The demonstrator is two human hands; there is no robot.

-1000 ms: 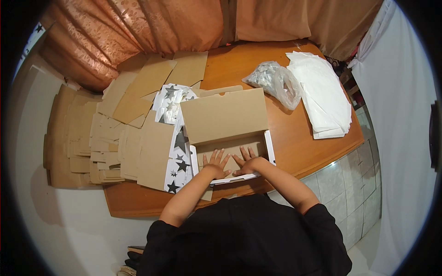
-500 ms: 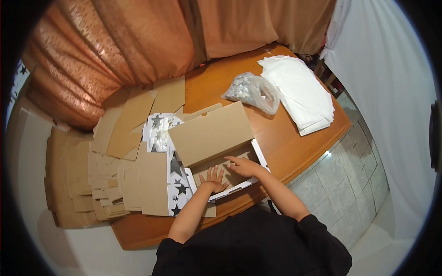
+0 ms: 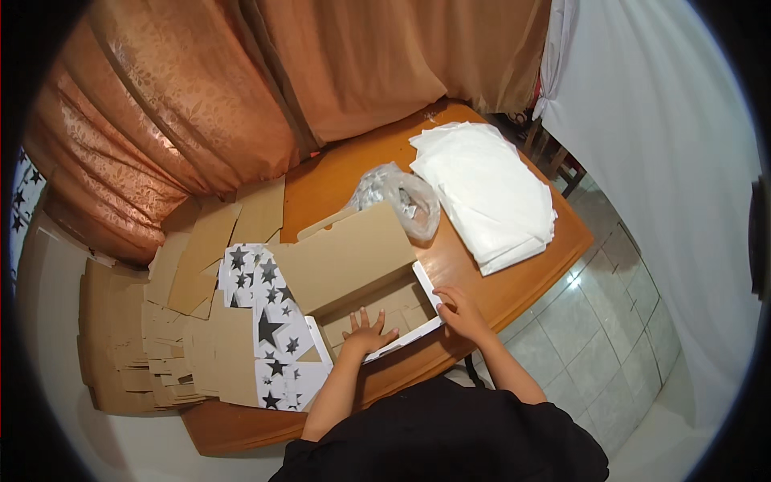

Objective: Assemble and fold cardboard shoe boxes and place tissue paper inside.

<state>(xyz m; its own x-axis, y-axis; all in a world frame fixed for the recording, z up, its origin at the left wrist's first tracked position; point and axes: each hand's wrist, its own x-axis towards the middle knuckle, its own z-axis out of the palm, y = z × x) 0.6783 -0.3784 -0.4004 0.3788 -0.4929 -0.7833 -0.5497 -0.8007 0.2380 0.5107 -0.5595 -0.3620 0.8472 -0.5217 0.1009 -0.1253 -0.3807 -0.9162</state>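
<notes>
An open cardboard box (image 3: 344,255), brown inside with white outer edges, sits near the table's front edge. Its lid stands raised on the far side. My left hand (image 3: 368,334) reaches over the front wall into the box, fingers spread and holding nothing. At the front right corner, my right hand (image 3: 461,312) has its fingers and thumb closed around the side wall. Creases and flaps show on the box's inner floor. Left of the box lie white flat sheets with black stars (image 3: 273,341), partly covered by the box and cardboard.
Flat brown cardboard pieces (image 3: 217,353) are piled along the table's left side. Beyond the box lie a clear plastic bag (image 3: 393,193) with silvery contents and a stack of white sheets (image 3: 486,193). Orange curtains (image 3: 201,104) hang behind the wooden table (image 3: 321,173).
My right hand has moved from inside the box to its right wall. My left hand stays inside, fingers spread. The whole view has shifted, and more star-patterned sheet shows.
</notes>
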